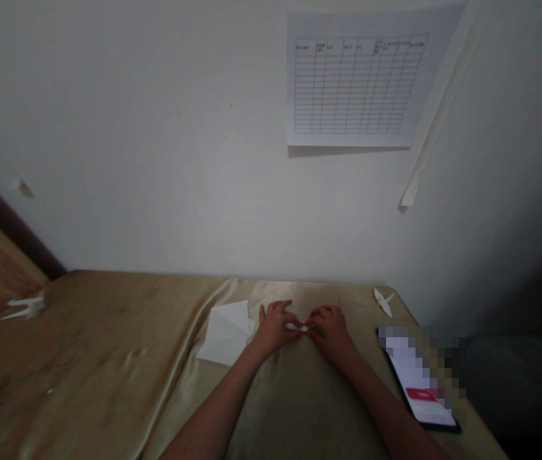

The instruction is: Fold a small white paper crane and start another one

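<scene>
Between my two hands is a small folded piece of white paper (304,328), mostly covered by my fingers. My left hand (277,329) pinches its left end between thumb and forefinger, with the other fingers raised. The right end is gripped by the fingertips of my right hand (329,329). Both hands are low over the gold satin cloth. White paper sheets (225,332) with creases lie just left of my left hand, partly behind the forearm.
A folded paper bird (383,303) lies at the back right, near a phone (419,383) with its screen lit. More folded white paper pieces (26,305) sit far left. Behind the cloth-covered table (98,358) rises a white wall with a printed grid sheet (357,83).
</scene>
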The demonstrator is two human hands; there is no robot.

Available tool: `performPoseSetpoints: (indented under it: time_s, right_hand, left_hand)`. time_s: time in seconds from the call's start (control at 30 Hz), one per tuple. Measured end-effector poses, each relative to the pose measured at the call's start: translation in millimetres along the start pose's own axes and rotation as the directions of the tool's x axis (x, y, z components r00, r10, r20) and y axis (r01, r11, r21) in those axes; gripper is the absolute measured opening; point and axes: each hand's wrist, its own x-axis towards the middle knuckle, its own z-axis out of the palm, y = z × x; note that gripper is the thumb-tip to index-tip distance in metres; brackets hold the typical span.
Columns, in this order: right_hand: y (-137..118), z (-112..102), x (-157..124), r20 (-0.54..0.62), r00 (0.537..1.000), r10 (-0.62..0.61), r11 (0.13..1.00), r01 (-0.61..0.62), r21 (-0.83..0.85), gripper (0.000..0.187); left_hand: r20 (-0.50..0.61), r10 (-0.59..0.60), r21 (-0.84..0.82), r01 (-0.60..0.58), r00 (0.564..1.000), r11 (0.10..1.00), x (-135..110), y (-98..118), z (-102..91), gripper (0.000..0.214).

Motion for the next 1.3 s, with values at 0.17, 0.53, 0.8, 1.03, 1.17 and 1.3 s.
performPoseSetpoints:
  time_s: [0.17,0.53,0.8,1.03,1.17,1.3]
  right_hand:
    - [3.9,2.6,2.0,-0.003,1.000,-0.004,0.997,0.005,0.082,0.012]
    - [0.7,1.4,-1.6,-0.034,0.998,-0.045,0.998,0.047,0.052,0.006]
    - [5.1,11.3,1.0,-0.049,0.998,0.033,0.996,-0.028,0.089,0.006]
    - [3.0,12.1,1.5,-0.040,0.997,0.070,0.995,-0.067,0.073,0.008]
    - [0.6,11.6,2.8,-0.026,0.996,0.088,0.996,-0.087,0.026,0.009]
    - [-1.3,11.6,3.2,-0.034,0.995,0.094,0.996,-0.094,0.004,0.008]
  left_hand:
    - [-0.025,0.001,-0.013,-0.001,1.000,1.000,2.0,-2.0,4.4,0.020]
    - [-0.002,0.035,-0.017,-0.035,0.999,0.999,-0.4,-4.4,0.2,0.016]
    - [-0.018,0.046,-0.024,-0.047,0.999,0.999,0.5,-4.7,3.0,0.014]
    - [-0.005,-0.011,-0.057,0.011,1.000,0.998,1.7,0.2,-0.1,0.010]
    - [-0.012,-0.030,-0.060,0.029,0.999,0.998,2.6,0.6,0.3,0.011]
    - [-0.025,-0.028,-0.057,0.027,0.999,0.998,2.9,-1.4,1.6,0.012]
